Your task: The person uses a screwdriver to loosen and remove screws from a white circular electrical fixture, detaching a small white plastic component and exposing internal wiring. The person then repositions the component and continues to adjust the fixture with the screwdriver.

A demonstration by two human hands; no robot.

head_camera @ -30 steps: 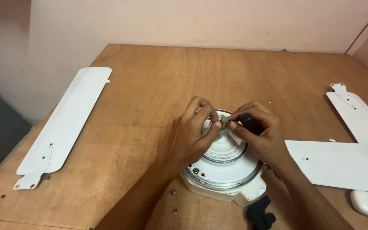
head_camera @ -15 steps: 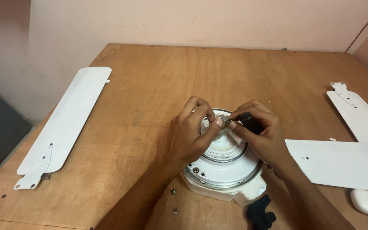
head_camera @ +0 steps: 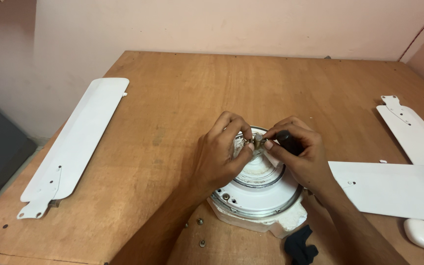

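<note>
Little is seen to have changed over the last second: both hands are kept at the same spot above the motor (head_camera: 258,189), so the fiddling at its top is judged unfinished. A small metal part (head_camera: 258,142) is pinched between the fingertips of the left hand (head_camera: 222,152) and right hand (head_camera: 303,154). A dark tool (head_camera: 288,141) is gripped behind the right fingers. Screws (head_camera: 200,231) lie on the desk (head_camera: 172,98) below the left wrist.
</note>
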